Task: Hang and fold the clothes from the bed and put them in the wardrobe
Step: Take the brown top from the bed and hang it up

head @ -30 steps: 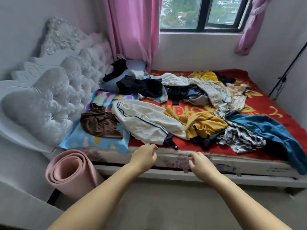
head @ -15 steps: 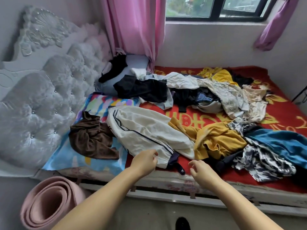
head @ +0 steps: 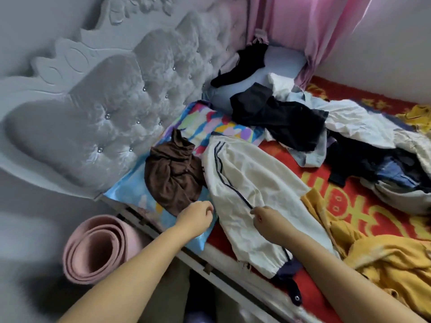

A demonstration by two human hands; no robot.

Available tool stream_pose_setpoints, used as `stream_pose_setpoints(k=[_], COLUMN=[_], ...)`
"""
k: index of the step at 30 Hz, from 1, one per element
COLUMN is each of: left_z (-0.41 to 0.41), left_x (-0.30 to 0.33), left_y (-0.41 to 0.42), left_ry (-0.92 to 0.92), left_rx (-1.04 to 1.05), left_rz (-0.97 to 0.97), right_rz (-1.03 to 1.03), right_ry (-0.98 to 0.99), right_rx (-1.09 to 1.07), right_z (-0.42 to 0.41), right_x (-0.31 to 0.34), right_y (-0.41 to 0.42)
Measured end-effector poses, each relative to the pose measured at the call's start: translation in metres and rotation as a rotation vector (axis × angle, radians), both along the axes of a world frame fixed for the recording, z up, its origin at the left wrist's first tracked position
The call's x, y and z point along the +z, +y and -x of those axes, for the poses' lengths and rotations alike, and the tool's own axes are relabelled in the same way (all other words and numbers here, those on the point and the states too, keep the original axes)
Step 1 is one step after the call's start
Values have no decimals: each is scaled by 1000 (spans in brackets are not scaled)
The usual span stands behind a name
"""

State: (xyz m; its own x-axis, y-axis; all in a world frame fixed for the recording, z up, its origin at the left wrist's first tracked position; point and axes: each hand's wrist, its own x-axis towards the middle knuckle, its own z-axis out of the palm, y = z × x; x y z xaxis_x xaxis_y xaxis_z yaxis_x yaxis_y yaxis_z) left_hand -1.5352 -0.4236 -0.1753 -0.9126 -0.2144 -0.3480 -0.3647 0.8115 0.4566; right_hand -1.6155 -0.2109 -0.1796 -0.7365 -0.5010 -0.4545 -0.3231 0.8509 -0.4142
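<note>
Both hands are over the near edge of the bed [head: 233, 279]. The left hand [head: 195, 217] has its fingers curled, at the left edge of the white trousers [head: 242, 190], over the pillow [head: 130, 194]; whether it pinches cloth cannot be told. The right hand [head: 268, 220] lies on the white trousers with fingers curled at the dark side stripe; a grip on the cloth cannot be confirmed.

The white trousers lie spread across the red cover [head: 349, 201], waist toward the headboard [head: 93, 108], cuff near the bed edge. A brown garment [head: 172, 180] lies crumpled on the pillow, touching the trousers' left side. A yellow garment [head: 384, 259] lies to the right. Black garments [head: 279, 117] and other clothes are heaped farther back. A pink rolled mat [head: 98, 250] stands on the floor beside the bed.
</note>
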Motion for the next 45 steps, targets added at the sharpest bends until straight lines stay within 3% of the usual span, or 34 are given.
stream_pose_setpoints(k=[10,16,19,22,24,27,32,37,39,42,45], left_z=[115,192,209,209,204,192,156,134,126,110,83], left_x=[-82,-142,-174,-207,-217,-215,-174,-106,-70,-9,59], left_y=[-189,-274,-300,-316,-320,-317,-278,-222,-200,-176,-150], left_ry=[-47,58,-65,-213,-124,97,275,455,335,114,333], left_rx=[124,149,121,170,196,185,166,91,10,-58,258], left_rz=[-6,209,303,253,221,187,84,116,61,-175,-517], right_rz=[18,107,218,272,324,319,713,974,1039,970,797], right_ry=[-89,-36,-17,-168,-326,-328,-469,-551,-571,-424,-217], right_rx=[72,33,-90,-258,-341,-357,-637,-606,-519,-275,-7], right_z=[133,201,225,242,245,242,230,218,208,178,133], right_x=[-69,-129,-160,-193,-210,-221,-172,-77,-33,33,92], right_y=[-213,-308,-341,-369,-380,-384,-368,-347,-329,-291,-239])
